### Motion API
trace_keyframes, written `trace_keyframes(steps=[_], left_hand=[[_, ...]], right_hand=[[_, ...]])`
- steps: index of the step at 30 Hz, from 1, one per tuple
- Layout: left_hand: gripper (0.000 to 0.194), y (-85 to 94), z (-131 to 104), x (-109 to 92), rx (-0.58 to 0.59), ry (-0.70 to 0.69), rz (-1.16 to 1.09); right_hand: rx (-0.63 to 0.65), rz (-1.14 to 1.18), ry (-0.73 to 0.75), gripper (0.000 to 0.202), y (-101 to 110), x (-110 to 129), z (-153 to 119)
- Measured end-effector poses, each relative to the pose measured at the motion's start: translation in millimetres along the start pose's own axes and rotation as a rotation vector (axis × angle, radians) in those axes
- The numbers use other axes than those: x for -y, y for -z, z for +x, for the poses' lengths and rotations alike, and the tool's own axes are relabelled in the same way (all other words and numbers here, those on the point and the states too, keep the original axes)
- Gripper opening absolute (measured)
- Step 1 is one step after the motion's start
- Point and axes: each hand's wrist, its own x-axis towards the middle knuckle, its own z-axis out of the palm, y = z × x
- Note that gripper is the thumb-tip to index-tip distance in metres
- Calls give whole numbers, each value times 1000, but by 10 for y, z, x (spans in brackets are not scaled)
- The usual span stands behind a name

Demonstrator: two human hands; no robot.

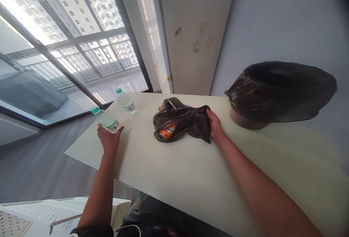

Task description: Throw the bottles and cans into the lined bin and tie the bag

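Observation:
On the left of the white table, my left hand (pixel 109 138) is spread around the near side of a clear bottle with a green cap (pixel 107 119); the thumb and fingers are apart. A second clear bottle (pixel 126 102) stands just behind it. Near the middle lies a black plastic bag (pixel 177 115), with an orange can (pixel 167 132) showing at its near left end. My right hand (pixel 215 123) has its fingers closed on the bag's right end. Part of that hand is hidden by the plastic.
At the right, a bin lined with a black bag (pixel 283 99) stands on the white table (pixel 174 168) by the wall. Behind the table is a tall pale cabinet (pixel 193 40). A white perforated rack (pixel 49 213) sits low at the left.

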Motion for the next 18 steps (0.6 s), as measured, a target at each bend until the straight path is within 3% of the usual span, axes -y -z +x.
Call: trace_keyframes(steps=[2,3,5,8,10,11,13,16,18], left_hand=[[77,94,-142,-256,-141,-144,13],[62,148,-234,-420,-175,-204,-8],[51,255,-422,-783,-225,-297,-20],[49,320,-594,-1255,-207,-382,-85],[61,251,-579,-1415,-173,-384,-78],[71,182,-539,-1437,-113,-393,-48],[84,1,-426,-1382,130,-419,63],[83,-256,-274,-1174,563,-345,295],[76,-344,-219,-1033,691,-269,401]], right_hand=[[0,7,-9,44,-1,-2,5],[-1,7,-12,44,-1,-2,7],[-5,7,-11,44,0,-3,11],[-3,16,-5,45,6,-4,19],[0,18,-9,46,10,-6,24],[0,15,-11,47,11,-7,26],[1,-1,-12,49,12,-8,24],[-9,-21,-9,48,9,-4,11],[-14,-24,-23,47,2,2,-2]])
